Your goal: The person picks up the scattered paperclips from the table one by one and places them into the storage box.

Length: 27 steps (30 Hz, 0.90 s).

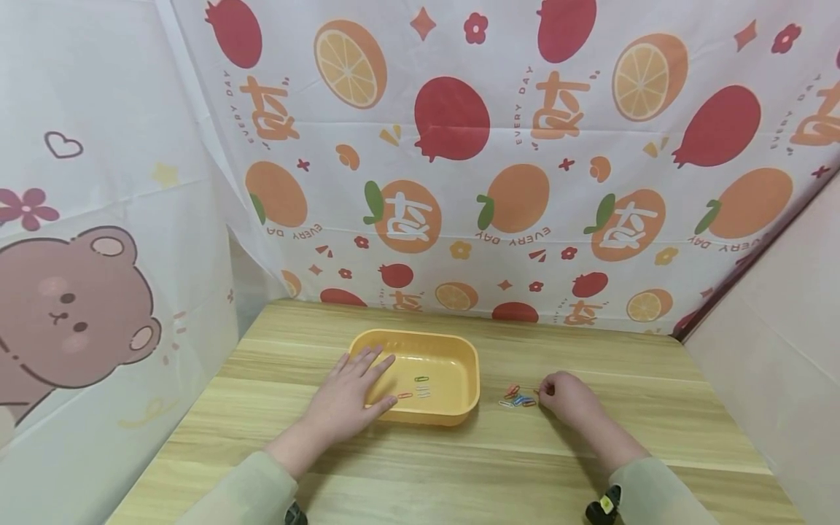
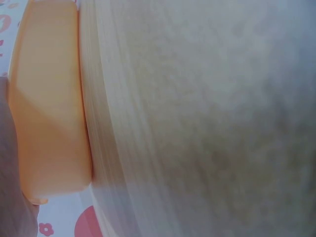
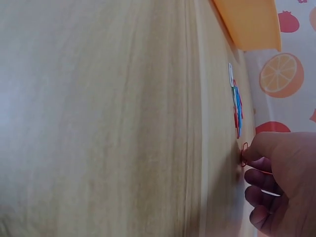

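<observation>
With twelve as the counter's [image 1: 492, 467] far edge, the right hand [image 1: 572, 399] is pinching a red paper clip [image 3: 244, 155], its grip narrowing to thumb and finger. That clip is sitting just beside the loose cluster of paper clips [image 1: 520, 400], at the cluster's three o'clock. The cluster itself is lying near the yellow tray [image 1: 453, 418], a little past its three o'clock.

The thin wire is giving the pinch very little surface, so a slight roll of the fingertips could be letting it spin or drop. The clips in the cluster are overlapping, so a low pass toward nine o'clock could be hooking one loop into another and dragging a neighbour along.

The left hand [image 1: 348, 402] is reaching over the tray's eight-to-nine o'clock side, its grip standing wide and holding nothing. Whether its fingertips are pressing the tray's floor, I cannot tell. Heavy leaning there could be tipping or sliding the tray. Inside, a reddish clip [image 1: 405, 395] is lying near the thumb, at nine o'clock from some pale clips [image 1: 423, 391], so a sideways thumb slip could be scattering them.
</observation>
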Each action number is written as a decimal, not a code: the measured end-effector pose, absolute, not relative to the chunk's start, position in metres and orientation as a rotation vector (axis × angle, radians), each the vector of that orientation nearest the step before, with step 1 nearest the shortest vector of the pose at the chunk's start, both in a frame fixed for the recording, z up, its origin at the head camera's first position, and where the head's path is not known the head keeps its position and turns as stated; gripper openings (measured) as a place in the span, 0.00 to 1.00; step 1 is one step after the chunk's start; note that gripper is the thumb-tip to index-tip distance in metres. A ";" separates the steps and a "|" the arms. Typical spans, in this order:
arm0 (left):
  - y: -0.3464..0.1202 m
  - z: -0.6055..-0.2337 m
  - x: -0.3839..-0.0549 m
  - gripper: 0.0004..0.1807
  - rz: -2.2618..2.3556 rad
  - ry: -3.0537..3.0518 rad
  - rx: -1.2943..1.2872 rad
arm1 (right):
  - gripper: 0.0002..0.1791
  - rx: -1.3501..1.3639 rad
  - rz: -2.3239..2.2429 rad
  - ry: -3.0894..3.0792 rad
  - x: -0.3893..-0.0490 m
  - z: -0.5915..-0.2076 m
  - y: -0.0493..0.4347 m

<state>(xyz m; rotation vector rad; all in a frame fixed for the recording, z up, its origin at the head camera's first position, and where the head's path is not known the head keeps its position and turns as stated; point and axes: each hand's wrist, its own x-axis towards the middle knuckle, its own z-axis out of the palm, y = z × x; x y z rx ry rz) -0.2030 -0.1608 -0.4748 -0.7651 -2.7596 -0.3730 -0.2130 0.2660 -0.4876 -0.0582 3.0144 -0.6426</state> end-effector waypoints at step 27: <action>-0.161 -0.476 -0.204 0.40 -0.378 -2.729 -0.767 | 0.04 -0.139 -0.649 3.097 -0.212 -0.492 0.272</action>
